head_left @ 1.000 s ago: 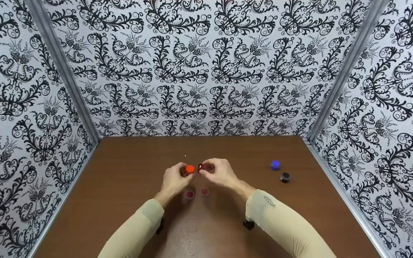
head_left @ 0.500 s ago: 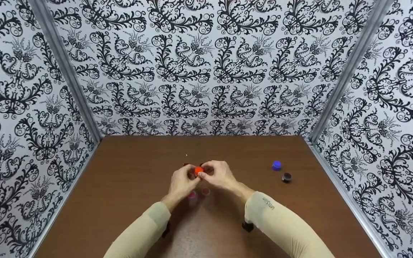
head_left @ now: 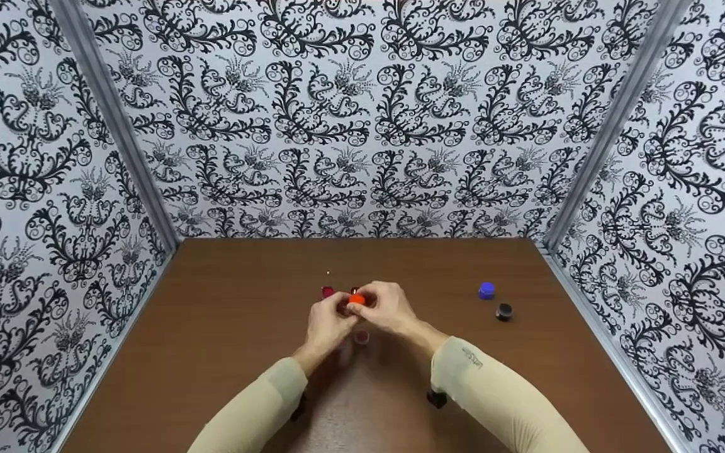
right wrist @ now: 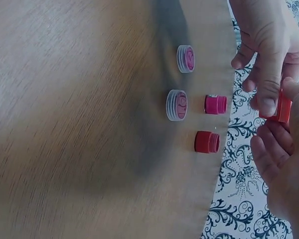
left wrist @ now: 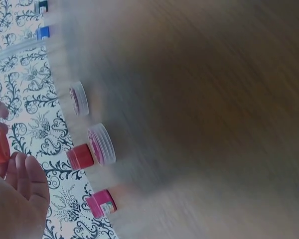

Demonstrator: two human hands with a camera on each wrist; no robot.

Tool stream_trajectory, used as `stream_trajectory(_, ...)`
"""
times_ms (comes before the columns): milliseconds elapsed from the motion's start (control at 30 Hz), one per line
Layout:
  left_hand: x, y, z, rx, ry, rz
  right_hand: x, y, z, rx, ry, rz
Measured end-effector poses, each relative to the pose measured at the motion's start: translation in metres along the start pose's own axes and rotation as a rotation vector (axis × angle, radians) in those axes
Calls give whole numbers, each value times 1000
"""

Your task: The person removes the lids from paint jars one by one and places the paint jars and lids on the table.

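Your left hand (head_left: 330, 324) just brought the orange jar (head_left: 356, 300) over to your right hand (head_left: 389, 306); both pinch it now, roughly midway between the worktop (head_left: 224, 327) side edges. Guessing it's become a two-handed job.

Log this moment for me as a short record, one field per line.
Left hand: holds orange jar
Right hand: pinches the same orange jar
Beyond the hands: pink jar and red jar, both lidless
Nearer the person: two clear lids
Person's far right: blue jar, black jar
Surface: brown table
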State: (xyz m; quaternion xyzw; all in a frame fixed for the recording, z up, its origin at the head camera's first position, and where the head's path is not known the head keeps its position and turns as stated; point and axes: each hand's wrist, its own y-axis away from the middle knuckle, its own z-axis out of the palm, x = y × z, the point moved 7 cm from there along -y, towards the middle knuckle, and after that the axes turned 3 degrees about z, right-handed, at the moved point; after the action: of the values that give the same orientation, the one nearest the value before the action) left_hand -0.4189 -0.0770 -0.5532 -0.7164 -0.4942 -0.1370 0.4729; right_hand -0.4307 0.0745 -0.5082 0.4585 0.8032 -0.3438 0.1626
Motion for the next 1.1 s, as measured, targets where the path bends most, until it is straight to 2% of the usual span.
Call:
stream_trajectory(100, 3, -2, 0, 7, -28, -26, -2, 0, -3, 28, 24, -27)
stream_trajectory(200, 5, -3, 0, 12, -13, -43, -3, 0, -4, 46, 48, -48)
stream_trajectory(433, 5, -3, 2, 0, 15, -32, -3, 0, -4, 26, 67, -65)
stream_trajectory(667, 9, -4, 2, -23, 43, -12, -6, 2, -7, 2, 51, -126)
stream_trajectory(933, 7, -2, 5, -115, 126, -43, -6, 7, -7, -115, -54, -182)
stream_trajectory(1100, 4, -1, 10, -138, 158, -63, -6, 9, -6, -157, -108, -203)
